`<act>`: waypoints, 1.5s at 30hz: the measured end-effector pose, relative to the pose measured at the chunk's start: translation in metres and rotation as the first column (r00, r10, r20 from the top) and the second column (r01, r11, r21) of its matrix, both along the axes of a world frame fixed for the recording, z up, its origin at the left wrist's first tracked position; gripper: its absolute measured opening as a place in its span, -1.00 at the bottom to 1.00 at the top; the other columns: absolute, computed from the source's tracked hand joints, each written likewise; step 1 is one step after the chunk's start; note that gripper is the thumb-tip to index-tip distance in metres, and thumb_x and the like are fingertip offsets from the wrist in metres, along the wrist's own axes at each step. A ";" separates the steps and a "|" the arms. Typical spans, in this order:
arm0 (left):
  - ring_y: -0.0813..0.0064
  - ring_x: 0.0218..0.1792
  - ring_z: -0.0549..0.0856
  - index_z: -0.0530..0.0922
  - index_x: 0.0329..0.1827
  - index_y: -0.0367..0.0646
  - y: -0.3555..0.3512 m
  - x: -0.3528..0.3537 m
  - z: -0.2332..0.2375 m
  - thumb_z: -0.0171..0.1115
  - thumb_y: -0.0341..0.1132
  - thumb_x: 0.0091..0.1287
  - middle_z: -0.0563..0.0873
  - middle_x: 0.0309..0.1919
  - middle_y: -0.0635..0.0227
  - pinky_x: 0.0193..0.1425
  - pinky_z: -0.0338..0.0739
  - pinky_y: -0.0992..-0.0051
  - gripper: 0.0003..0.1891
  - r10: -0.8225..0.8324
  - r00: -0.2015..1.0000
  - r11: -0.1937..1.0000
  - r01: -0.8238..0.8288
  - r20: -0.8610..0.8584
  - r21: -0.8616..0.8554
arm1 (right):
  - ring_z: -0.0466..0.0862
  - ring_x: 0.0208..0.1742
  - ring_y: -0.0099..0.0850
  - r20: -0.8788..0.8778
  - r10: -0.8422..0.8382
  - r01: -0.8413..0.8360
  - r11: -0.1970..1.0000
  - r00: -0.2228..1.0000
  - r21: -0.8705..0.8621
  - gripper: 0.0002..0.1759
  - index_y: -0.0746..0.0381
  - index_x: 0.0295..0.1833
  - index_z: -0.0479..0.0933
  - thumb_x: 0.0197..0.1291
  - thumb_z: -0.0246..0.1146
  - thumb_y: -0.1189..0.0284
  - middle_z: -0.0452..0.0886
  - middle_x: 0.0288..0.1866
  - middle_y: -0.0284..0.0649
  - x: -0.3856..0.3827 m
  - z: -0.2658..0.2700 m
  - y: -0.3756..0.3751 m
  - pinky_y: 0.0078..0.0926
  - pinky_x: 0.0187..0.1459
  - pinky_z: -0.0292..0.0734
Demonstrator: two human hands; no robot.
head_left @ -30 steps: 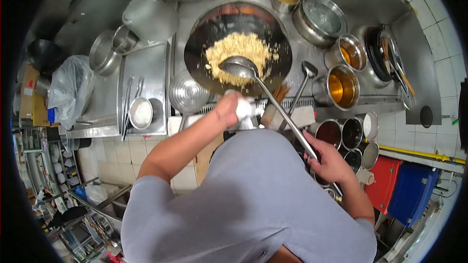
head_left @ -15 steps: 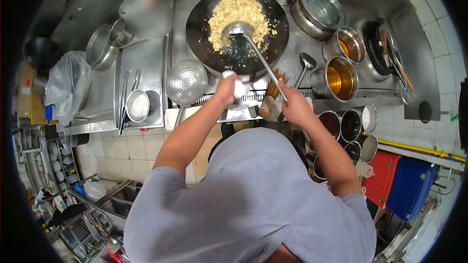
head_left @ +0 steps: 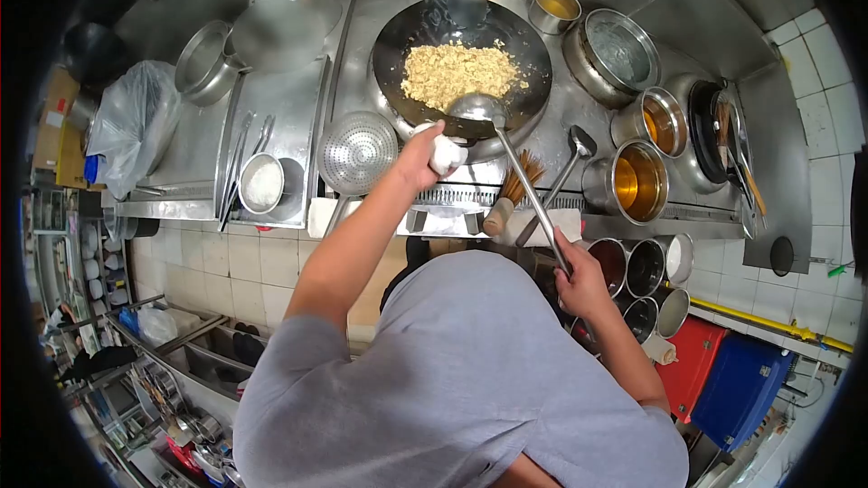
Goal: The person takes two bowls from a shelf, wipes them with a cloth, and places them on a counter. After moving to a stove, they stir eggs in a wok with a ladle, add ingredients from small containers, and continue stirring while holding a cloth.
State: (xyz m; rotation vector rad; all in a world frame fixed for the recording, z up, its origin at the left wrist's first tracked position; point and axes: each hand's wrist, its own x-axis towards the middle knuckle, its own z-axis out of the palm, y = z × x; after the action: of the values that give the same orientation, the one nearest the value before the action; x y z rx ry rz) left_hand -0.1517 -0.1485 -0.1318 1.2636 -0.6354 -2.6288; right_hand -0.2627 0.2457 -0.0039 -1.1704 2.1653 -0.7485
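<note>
A black wok (head_left: 407, 45) on the stove holds crumbly yellow food (head_left: 461, 70). My left hand (head_left: 425, 155) is closed round a white cloth (head_left: 448, 152) at the wok's near rim. The fingers of my right hand (head_left: 579, 276) are wrapped round the long handle of a metal ladle (head_left: 477, 107), whose bowl rests at the near side of the wok, against the food. Between my hands lies a bamboo brush (head_left: 513, 194), with a dark spatula (head_left: 581, 142) to its right.
Left of the wok are a perforated strainer (head_left: 357, 154) and a bowl of white powder (head_left: 261, 183). To the right stand a pot of amber liquid (head_left: 638, 183), another such pot (head_left: 663, 122) and a pot of clear liquid (head_left: 621, 50).
My right hand and the ladle have come nearer to my body. The food has gathered into a tighter mound, and the wok's near side now looks tipped up. The flame behind it shows smaller.
</note>
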 end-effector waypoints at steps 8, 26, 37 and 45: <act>0.04 0.08 0.91 0.51 0.56 -0.29 0.065 0.100 0.010 0.17 -0.03 0.71 0.83 0.24 0.02 0.01 0.90 0.11 -0.43 0.089 0.972 0.973 -0.038 -0.218 0.227 | 0.69 -0.05 0.10 -0.140 0.022 -0.015 0.999 0.990 0.052 -0.03 0.12 0.79 0.40 0.21 0.32 0.74 0.64 -0.08 0.07 -0.009 -0.019 -0.014 -0.10 0.12 0.65; -0.12 0.19 0.86 0.44 0.63 -0.38 0.053 0.195 -0.007 0.23 -0.07 0.63 0.76 0.36 -0.09 0.16 0.89 0.06 -0.33 0.241 0.905 0.949 -0.143 -0.351 0.282 | 0.77 0.34 0.13 -0.119 -0.186 0.161 0.968 0.975 -0.195 -0.13 0.20 0.76 0.43 0.30 0.32 0.69 0.73 0.36 0.26 -0.044 -0.055 -0.145 -0.20 0.40 0.63; -0.23 0.33 0.78 0.38 0.72 -0.21 0.070 0.186 -0.004 0.25 -0.02 0.63 0.69 0.46 -0.08 0.15 0.89 -0.07 -0.29 0.208 0.946 0.957 -0.144 -0.249 0.250 | 0.64 0.63 -0.19 0.253 0.022 -0.007 0.998 0.967 -0.062 -0.14 0.32 0.78 0.36 0.34 0.26 0.71 0.62 0.64 0.14 -0.041 -0.055 -0.122 -0.39 0.60 0.43; -0.17 0.23 0.84 0.39 0.68 -0.34 0.060 0.182 -0.002 0.19 -0.04 0.66 0.72 0.42 -0.10 0.14 0.87 0.01 -0.31 0.151 0.932 0.977 -0.089 -0.330 0.195 | 0.73 0.44 0.20 0.028 -0.173 0.175 0.964 0.985 -0.202 -0.18 0.34 0.71 0.44 0.28 0.28 0.67 0.71 0.40 0.34 -0.042 -0.089 -0.191 -0.12 0.52 0.58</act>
State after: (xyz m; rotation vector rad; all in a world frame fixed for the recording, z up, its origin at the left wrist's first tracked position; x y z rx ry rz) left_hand 0.0308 -0.0886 -0.1337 0.8138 -0.2620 -2.7512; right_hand -0.3043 0.0546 -0.0931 -1.0802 2.2451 -1.0717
